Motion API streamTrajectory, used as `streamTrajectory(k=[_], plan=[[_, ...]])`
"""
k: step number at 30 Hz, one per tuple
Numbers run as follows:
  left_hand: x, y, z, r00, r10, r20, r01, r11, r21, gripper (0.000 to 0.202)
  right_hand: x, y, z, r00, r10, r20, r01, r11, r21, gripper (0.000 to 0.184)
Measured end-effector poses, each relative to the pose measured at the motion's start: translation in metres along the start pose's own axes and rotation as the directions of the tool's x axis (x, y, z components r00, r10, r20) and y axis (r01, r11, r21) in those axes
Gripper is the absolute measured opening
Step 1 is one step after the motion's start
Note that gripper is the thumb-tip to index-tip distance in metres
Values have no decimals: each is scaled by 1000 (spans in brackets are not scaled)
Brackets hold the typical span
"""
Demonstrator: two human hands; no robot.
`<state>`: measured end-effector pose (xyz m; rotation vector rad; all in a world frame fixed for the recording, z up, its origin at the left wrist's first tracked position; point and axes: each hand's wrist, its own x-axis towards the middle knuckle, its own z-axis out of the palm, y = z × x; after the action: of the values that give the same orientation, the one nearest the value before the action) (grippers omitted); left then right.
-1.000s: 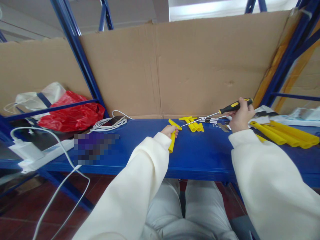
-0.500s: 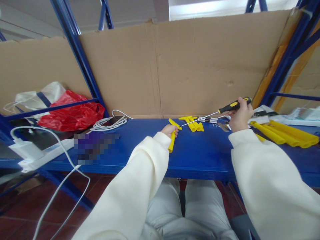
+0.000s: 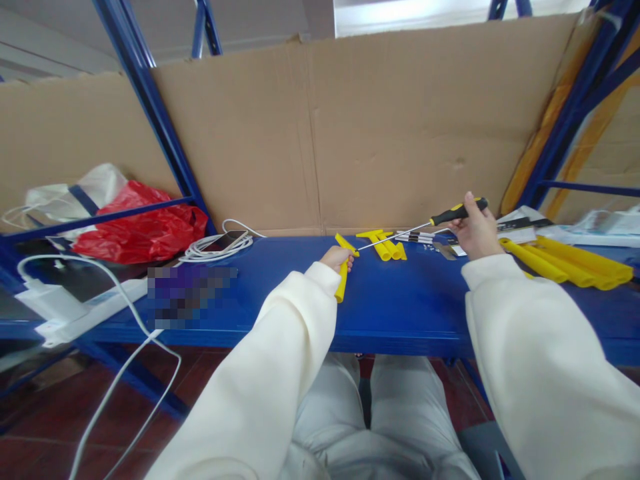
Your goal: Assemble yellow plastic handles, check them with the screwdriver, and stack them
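Yellow plastic T-piece point(image 3: 343, 287) is sitting in the closed left hand point(image 3: 336, 257), its lower end on the blue shelf point(image 3: 400, 307), while the right hand point(image 3: 475, 233) is gripping the black-and-yellow screwdriver point(image 3: 457, 212) by the handle, pointing the long shaft at the head of that piece. Because the right hand is holding far from the tip, I am thinking the tip may be slipping off and poking the left hand, or knocking the yellow pieces point(image 3: 387, 245) between the hands.

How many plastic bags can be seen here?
2. The red bag lies at the left; the white bag is behind it, further left. Others may be hidden.
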<state>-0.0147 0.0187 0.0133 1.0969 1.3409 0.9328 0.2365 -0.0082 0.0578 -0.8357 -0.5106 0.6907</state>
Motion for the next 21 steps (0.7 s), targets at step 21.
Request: streamTrajectory(k=[21], plan=[[6, 1, -6, 991, 65, -117, -67, 998, -8, 18, 7, 4, -6, 997, -63, -33, 58, 989, -137, 30]])
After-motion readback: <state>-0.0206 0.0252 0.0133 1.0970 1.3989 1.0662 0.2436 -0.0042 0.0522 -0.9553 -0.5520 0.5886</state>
